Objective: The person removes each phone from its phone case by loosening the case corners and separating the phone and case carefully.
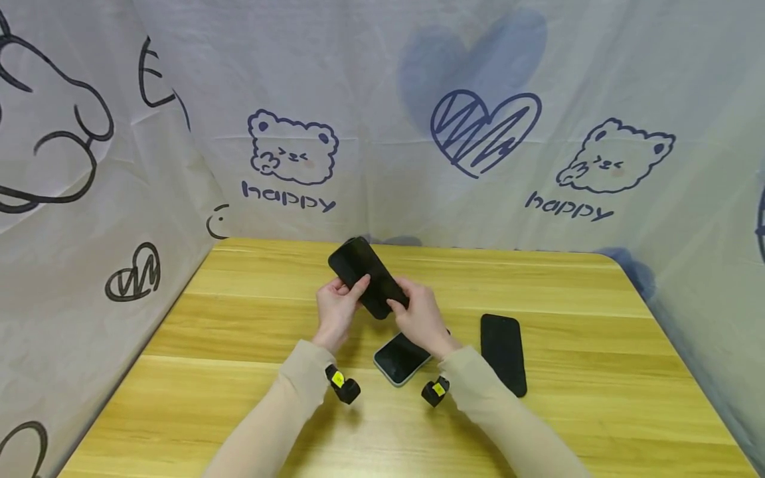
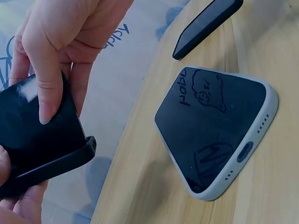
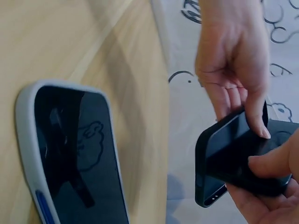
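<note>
Both hands hold a black phone (image 1: pixel 358 259) tilted above the table. A black phone case (image 2: pixel 60 163) stands out past the phone's edge along one side in the left wrist view, so the two sit askew. My left hand (image 1: pixel 337 309) grips the left side, thumb on the flat dark face and fingers behind. Opposite it, my right hand (image 1: pixel 418 315) pinches the lower right end, thumb in front. Below the hands lies a phone in a pale grey case (image 1: pixel 402 359), screen up. The fingers behind the held phone are partly hidden.
To the right, another black phone (image 1: pixel 503 352) lies flat on the wooden table (image 1: pixel 239 318), partly behind the right sleeve. A white cloth (image 1: pixel 382 166) with drawn bears and hearts hangs behind the table and at both sides. Small black cameras sit at both wrists.
</note>
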The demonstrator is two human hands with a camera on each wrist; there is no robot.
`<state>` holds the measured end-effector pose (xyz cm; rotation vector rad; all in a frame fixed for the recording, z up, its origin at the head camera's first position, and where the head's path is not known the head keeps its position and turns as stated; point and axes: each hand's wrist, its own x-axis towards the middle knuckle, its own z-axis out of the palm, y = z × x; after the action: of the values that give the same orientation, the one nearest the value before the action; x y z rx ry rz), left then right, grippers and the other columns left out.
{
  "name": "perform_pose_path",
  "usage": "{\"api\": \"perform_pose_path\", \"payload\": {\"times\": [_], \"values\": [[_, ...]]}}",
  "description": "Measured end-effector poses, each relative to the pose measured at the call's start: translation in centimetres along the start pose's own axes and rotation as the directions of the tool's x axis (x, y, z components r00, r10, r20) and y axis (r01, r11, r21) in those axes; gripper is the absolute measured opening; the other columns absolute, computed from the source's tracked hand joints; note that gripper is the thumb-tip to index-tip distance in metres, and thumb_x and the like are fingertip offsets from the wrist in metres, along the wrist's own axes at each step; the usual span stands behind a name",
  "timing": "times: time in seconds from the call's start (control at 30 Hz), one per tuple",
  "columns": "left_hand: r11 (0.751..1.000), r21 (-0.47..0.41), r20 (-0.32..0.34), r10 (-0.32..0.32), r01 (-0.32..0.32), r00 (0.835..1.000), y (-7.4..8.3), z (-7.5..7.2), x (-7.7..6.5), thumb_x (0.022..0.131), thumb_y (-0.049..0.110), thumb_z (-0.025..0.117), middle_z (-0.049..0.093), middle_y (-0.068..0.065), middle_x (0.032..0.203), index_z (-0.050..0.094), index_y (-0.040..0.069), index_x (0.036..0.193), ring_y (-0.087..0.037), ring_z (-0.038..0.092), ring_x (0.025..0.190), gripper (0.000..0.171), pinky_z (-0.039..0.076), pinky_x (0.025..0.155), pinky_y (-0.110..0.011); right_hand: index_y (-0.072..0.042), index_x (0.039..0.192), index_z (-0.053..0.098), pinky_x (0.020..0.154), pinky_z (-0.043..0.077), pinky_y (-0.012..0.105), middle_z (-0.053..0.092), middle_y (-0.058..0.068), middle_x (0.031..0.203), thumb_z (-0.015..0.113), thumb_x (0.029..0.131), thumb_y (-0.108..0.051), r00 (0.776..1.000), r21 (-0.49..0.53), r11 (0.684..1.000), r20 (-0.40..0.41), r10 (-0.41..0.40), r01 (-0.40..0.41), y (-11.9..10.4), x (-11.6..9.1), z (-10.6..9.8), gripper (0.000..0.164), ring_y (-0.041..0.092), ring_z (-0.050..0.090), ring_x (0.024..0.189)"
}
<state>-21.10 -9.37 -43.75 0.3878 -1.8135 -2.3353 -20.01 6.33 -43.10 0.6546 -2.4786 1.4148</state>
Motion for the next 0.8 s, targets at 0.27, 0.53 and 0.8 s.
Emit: {"api": "perform_pose_path", "payload": {"times": [0.27,0.53,0.8], "values": [[1.0,0.02,0.089,-0.004,0.003,0.996,0.6,-0.4,-0.2,0.097,0.013,0.068,0.069,-0.028,0.122,0.064,-0.008,0.125,-0.008,0.072,0.087,0.035,0.06,0.073,-0.021,0.002,0.114,0.07,0.069,0.056,0.032,0.076,0.019,0.103,0.067,0.095,-0.002,0.996,0.01,1.0,-0.093,0.013,-0.012,0.6,-0.2,0.5,0.02,0.024,0.07,0.08],[0.991,0.137,0.202,-0.026,-0.002,0.979,1.5,-1.1,-0.2,0.102,0.014,0.06,0.066,-0.026,0.129,0.061,-0.006,0.131,-0.003,0.069,0.089,0.035,0.059,0.079,-0.022,0.005,0.11,0.07,0.069,0.051,0.02,0.075,0.024,0.098,0.07,0.092,-0.001,0.965,0.234,0.947,-0.087,0.246,-0.22,1.2,-0.3,-0.2,0.019,0.022,0.067,0.08],[0.974,0.225,0.229,-0.066,0.014,0.971,2.2,-2.6,0.4,0.103,0.018,0.059,0.066,-0.026,0.13,0.058,-0.007,0.135,-0.004,0.07,0.089,0.04,0.058,0.076,-0.018,0.003,0.132,0.061,0.08,0.06,0.024,0.066,0.025,0.132,0.063,0.097,-0.003,0.872,0.543,0.712,0.082,0.483,-0.446,1.8,-0.5,-1.1,0.035,0.008,0.07,0.095]]}}
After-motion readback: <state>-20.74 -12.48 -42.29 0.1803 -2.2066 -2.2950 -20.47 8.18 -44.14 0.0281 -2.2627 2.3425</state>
